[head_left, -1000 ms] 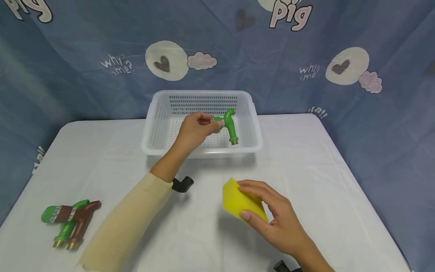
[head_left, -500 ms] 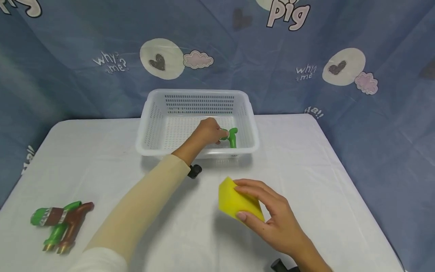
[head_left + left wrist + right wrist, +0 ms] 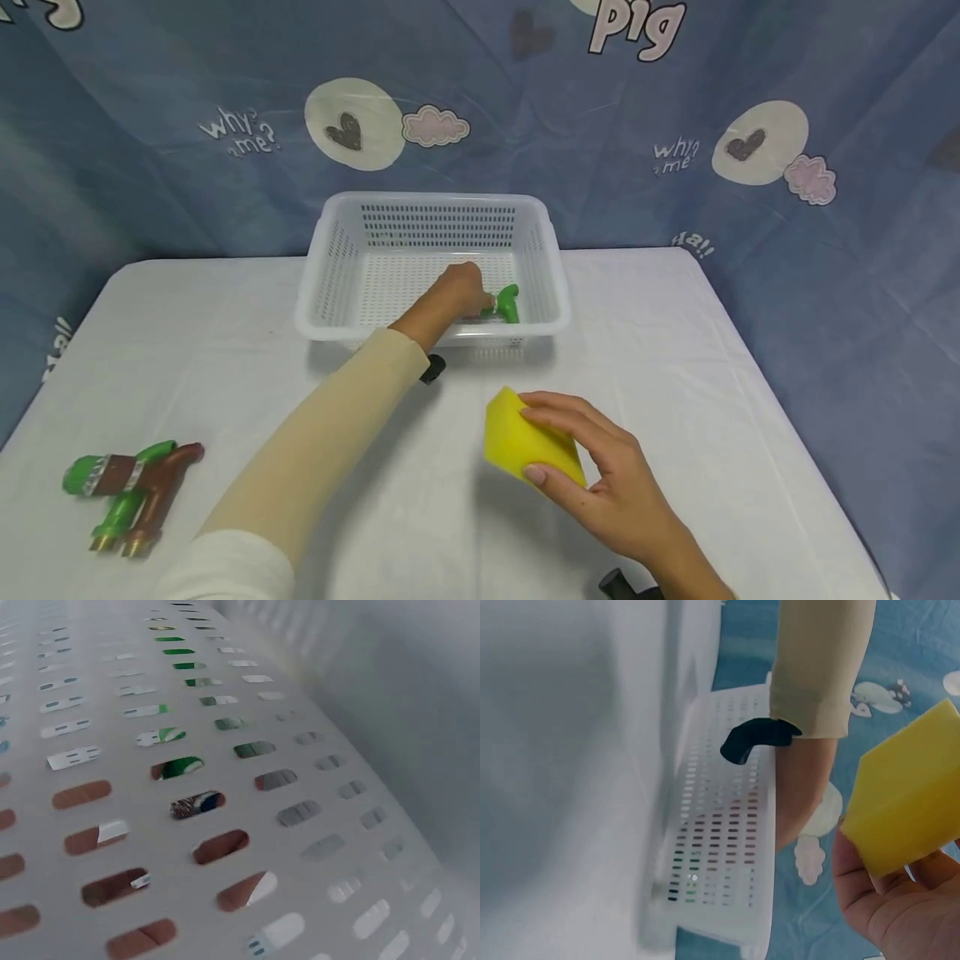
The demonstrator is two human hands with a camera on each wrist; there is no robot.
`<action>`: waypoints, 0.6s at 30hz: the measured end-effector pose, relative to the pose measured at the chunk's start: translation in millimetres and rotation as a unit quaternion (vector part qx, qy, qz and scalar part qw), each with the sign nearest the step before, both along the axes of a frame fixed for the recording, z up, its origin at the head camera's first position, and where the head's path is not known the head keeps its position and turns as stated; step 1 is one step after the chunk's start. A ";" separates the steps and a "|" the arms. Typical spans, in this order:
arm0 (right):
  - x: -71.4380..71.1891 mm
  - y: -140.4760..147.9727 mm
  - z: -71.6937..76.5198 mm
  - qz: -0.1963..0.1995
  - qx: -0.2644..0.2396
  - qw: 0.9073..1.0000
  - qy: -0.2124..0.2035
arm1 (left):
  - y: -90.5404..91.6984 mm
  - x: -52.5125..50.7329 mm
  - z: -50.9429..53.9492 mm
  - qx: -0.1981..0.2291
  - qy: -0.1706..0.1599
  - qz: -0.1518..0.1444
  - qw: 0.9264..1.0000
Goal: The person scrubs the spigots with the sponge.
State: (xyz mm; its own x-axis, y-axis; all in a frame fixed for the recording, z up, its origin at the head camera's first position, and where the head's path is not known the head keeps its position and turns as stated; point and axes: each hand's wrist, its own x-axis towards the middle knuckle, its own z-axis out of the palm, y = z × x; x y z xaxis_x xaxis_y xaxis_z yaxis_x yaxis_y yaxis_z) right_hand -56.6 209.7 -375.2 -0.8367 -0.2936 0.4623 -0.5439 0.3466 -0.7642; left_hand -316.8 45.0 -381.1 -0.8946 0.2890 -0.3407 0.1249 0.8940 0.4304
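My left hand (image 3: 459, 292) reaches over the near rim into a white perforated plastic basket (image 3: 435, 197). It grips a green tap (image 3: 508, 304) by its handle end, low inside the basket near the right side. Most of those fingers are hidden behind the hand and the basket wall. Through the slots in the left wrist view, bits of the green tap (image 3: 180, 766) and fingers show. Above the table, my right hand (image 3: 611, 475) holds a yellow sponge (image 3: 525, 442) between thumb and fingers. In the right wrist view the sponge (image 3: 907, 795) is tilted.
On the table's left lie a brown tap (image 3: 161, 500) and another green tap (image 3: 120, 517), crossing each other, with brass threaded ends. A white cloth covers the table (image 3: 675, 375). A blue printed curtain (image 3: 585, 150) hangs behind and beside it.
My left hand has lowered the green tap from above the basket down into it. My right hand keeps holding the sponge in about the same place. The view has shifted slightly.
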 end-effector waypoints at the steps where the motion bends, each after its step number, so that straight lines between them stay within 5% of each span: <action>1: 0.1 0.2 0.0 -0.001 0.001 1.000 -0.001 | 0.8 -0.6 -0.5 -0.001 -0.004 -0.001 1.000; 10: -1.1 -0.8 -1.4 -0.001 -0.003 1.000 0.006 | -8.0 1.2 3.0 0.007 0.001 -0.003 1.000; 18: -0.5 -1.2 -0.2 -0.011 -0.004 1.000 0.000 | -24.1 22.9 27.7 0.046 0.104 -0.024 0.993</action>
State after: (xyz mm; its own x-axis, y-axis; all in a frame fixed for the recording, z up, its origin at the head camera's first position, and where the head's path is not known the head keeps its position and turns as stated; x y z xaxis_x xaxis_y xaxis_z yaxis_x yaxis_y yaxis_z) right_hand -57.1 208.6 -375.4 -0.8429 -0.2721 0.4641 -0.5361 0.3520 -0.7673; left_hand -293.9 20.9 -353.5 -0.9272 0.3546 -0.1207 0.2613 0.8431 0.4701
